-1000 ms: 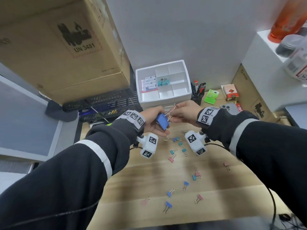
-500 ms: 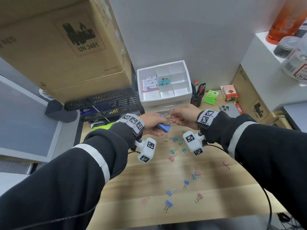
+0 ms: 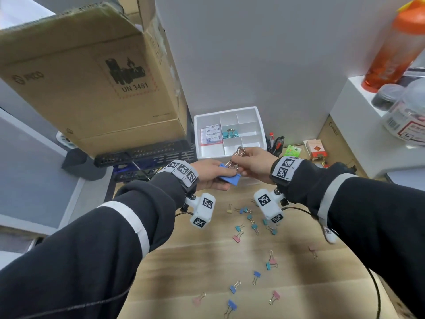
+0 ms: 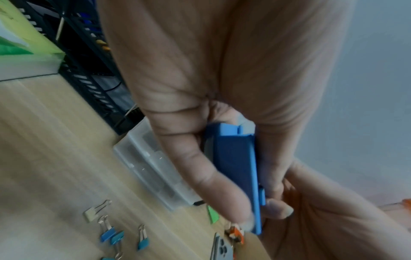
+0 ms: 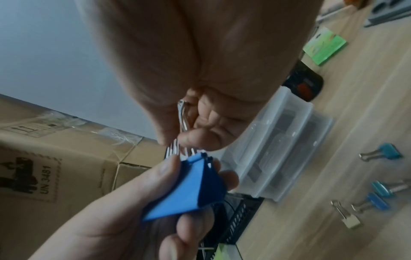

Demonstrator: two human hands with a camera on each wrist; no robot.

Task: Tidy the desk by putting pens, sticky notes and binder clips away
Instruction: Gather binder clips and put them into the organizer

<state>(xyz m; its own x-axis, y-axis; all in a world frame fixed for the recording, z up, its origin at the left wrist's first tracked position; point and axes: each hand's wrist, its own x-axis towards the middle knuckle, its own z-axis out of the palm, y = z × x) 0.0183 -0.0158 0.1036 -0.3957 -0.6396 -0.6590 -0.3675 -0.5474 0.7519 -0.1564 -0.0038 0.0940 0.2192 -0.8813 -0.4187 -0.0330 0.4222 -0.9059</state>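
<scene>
The person holds a large blue binder clip (image 3: 230,178) up between both hands, just in front of the white organizer tray (image 3: 261,125) at the back of the surface (image 3: 207,261). The left hand (image 3: 210,173) has its grip closed round the clip's blue body, thumb on one face and fingers curled under the other, while the right hand (image 3: 255,164) pinches the silver wire handles (image 3: 238,153) between thumb and fingers. From where I stand it looks as if the clip is being readied or handed across before it goes into the tray, though that is only my reading. As for progress, the job seems barely past its start: one middle compartment of the tray already holds a couple of teal clips (image 3: 230,134), and the left compartment holds a packet of sticky notes (image 3: 211,134). A good many small clips (image 3: 253,226) in blue, teal and pink lie scattered over the wood, near and far, none of them yet gathered. Some pens (image 3: 277,143) stand in a dark cup just right of the tray, and a green pad (image 3: 292,150) lies beyond them. Most of the tidying is left.
</scene>
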